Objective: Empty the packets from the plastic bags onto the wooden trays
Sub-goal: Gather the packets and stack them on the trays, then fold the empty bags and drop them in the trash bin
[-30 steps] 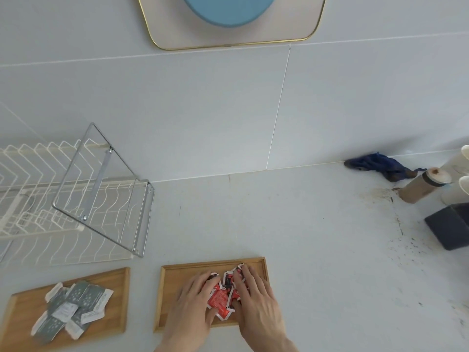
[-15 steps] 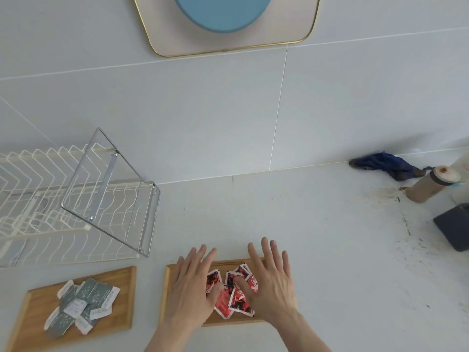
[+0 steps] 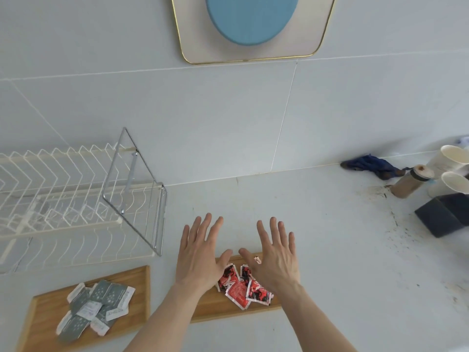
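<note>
The left hand [image 3: 200, 255] and right hand [image 3: 274, 257] are spread wide and hold nothing above the red packets [image 3: 242, 285] on 1 wooden tray [image 3: 218, 304], with grey packets [image 3: 95, 307] on the other tray [image 3: 44, 318].

Matt wooden trays [image 3: 43, 316] hold glossy foil-like red packets [image 3: 241, 288]; the wire rack [image 3: 63, 199] looks coated metal.

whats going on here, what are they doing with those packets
A person is sorting sauce packets onto two wooden trays on a white counter. The red packets lie piled on the right tray, the grey packets on the left tray. The left hand and right hand are open, fingers spread, above the red pile, holding nothing. No plastic bag is visible.
</note>
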`<state>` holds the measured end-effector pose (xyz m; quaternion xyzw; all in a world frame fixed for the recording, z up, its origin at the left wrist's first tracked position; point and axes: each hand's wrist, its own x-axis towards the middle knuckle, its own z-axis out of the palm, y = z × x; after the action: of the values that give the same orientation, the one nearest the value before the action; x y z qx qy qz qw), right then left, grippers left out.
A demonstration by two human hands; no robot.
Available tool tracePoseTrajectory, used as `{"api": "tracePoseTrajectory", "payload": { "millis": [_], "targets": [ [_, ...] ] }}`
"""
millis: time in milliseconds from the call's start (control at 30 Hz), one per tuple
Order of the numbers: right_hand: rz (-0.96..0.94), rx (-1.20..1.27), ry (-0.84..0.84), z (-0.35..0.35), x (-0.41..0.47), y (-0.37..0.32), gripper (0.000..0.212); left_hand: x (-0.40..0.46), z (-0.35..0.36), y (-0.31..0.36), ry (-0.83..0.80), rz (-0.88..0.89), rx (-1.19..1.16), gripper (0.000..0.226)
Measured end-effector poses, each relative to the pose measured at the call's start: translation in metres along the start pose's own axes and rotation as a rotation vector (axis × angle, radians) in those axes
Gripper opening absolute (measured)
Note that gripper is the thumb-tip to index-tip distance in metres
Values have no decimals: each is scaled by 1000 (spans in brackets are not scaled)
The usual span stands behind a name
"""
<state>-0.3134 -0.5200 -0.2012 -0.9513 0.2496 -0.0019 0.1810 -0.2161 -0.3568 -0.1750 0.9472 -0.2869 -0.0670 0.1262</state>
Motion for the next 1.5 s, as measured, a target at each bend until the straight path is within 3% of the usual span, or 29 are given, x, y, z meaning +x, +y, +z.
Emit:
{"api": "tracePoseTrajectory", "payload": {
  "millis": [300, 700, 933, 1167, 1400, 1500],
  "targets": [
    [-22, -60, -20, 50, -60, -145, 86, -84, -35, -144, -18, 32, -195, 73],
    [-139, 24, -207, 150, -114, -393, 68, -198, -84, -385, 97, -182, -249, 65],
    [-166, 86, -265, 173, -126, -482, 57, -238, -97, -472, 259, -488, -415, 58],
    [-44, 220, -319, 186, -118, -530, 57, -257, -97, -522, 402, -846, -520, 64],
    [-29, 295, -509, 197, -106, -561, 81, -259, -87, -544, 286, -1112, -568, 75],
    [-31, 321, -595, 200, -99, -571, 90, -259, -81, -548, 233, -1185, -594, 60]
  ]
}}
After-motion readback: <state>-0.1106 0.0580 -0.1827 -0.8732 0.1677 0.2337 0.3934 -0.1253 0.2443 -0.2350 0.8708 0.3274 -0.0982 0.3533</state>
